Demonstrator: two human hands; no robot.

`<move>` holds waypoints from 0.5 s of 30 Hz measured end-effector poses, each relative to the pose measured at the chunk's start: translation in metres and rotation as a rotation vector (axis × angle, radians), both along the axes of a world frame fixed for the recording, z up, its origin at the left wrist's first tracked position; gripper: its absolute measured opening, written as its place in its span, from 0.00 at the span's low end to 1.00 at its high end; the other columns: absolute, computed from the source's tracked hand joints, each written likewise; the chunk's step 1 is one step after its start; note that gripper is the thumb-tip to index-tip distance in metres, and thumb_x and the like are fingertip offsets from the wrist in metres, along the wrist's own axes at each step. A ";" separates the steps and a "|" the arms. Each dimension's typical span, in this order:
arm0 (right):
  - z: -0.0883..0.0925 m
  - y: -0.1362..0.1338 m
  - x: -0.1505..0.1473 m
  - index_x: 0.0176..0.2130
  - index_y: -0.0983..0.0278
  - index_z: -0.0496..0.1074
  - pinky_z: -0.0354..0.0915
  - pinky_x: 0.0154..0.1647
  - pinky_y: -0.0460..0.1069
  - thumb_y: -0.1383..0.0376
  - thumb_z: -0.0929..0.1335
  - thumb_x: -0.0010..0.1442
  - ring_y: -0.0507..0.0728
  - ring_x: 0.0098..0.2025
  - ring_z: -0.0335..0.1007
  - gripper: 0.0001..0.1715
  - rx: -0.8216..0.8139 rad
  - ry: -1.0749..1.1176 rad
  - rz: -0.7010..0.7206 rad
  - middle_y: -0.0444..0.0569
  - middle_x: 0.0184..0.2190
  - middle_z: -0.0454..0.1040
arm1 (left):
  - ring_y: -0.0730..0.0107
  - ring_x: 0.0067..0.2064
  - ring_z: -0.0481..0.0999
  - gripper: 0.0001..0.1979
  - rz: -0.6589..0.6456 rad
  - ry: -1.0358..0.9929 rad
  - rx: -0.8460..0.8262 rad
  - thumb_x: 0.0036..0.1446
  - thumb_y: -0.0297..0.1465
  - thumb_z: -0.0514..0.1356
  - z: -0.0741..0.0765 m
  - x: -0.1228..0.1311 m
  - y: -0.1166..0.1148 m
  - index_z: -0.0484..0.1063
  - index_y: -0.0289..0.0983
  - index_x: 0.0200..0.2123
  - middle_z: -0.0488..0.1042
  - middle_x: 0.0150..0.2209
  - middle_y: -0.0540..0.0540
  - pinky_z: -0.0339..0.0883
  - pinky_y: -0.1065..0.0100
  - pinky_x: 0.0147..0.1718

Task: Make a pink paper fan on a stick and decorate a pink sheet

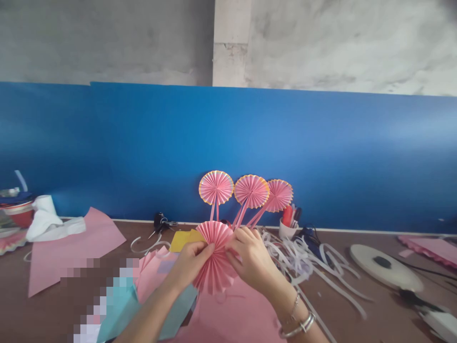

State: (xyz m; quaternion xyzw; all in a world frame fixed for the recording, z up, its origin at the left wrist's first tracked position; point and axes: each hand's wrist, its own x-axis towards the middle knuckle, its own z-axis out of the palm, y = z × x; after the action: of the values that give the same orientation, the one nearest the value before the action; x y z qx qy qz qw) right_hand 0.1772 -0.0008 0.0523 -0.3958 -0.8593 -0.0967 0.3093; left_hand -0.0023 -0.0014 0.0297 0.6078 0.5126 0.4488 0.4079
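A round pleated pink paper fan (215, 267) is spread out between my two hands. My left hand (194, 259) grips its left side, thumb lying on the pleats near the centre. Fingers bent, my right hand (248, 250) pinches the fan's right edge. Behind it, three finished-looking pink paper fans with yellow scalloped rims (216, 188) stand against the blue partition on pink strip handles (240, 214). Below my hands lies a sheet of pink paper (232, 314).
Loose white paper strips (303, 259) lie in a tangle to the right, by a white cup of pens (286, 229). A flat cream disc (385, 269) with a cord lies farther right. Teal paper (121, 305), pink sheets (71, 252) and keys (162, 221) are on the left.
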 end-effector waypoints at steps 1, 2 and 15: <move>0.000 0.001 0.002 0.27 0.63 0.69 0.52 0.37 0.50 0.72 0.66 0.56 0.55 0.36 0.60 0.07 0.002 0.010 -0.006 0.46 0.29 0.66 | 0.74 0.22 0.54 0.23 0.007 -0.005 0.000 0.49 0.50 0.56 0.000 -0.001 0.001 0.58 0.38 0.16 0.52 0.17 0.56 0.47 0.70 0.23; 0.001 0.003 0.005 0.27 0.63 0.69 0.52 0.38 0.50 0.72 0.65 0.56 0.55 0.37 0.60 0.07 0.002 0.021 -0.012 0.46 0.29 0.66 | 0.74 0.22 0.55 0.23 0.009 -0.012 0.001 0.49 0.50 0.56 -0.001 -0.002 0.002 0.59 0.38 0.16 0.53 0.17 0.55 0.47 0.70 0.23; 0.003 0.013 0.028 0.37 0.59 0.75 0.55 0.39 0.51 0.72 0.66 0.57 0.55 0.37 0.63 0.11 -0.075 0.176 -0.027 0.47 0.32 0.68 | 0.73 0.24 0.55 0.21 -0.064 0.107 0.036 0.52 0.45 0.54 -0.005 -0.007 0.006 0.58 0.38 0.16 0.52 0.18 0.55 0.47 0.70 0.24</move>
State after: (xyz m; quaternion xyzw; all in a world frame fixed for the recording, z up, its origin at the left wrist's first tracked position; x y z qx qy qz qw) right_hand 0.2051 0.0126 0.0554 -0.4255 -0.8264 -0.0333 0.3672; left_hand -0.0089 0.0045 0.0249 0.6542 0.5061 0.4114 0.3830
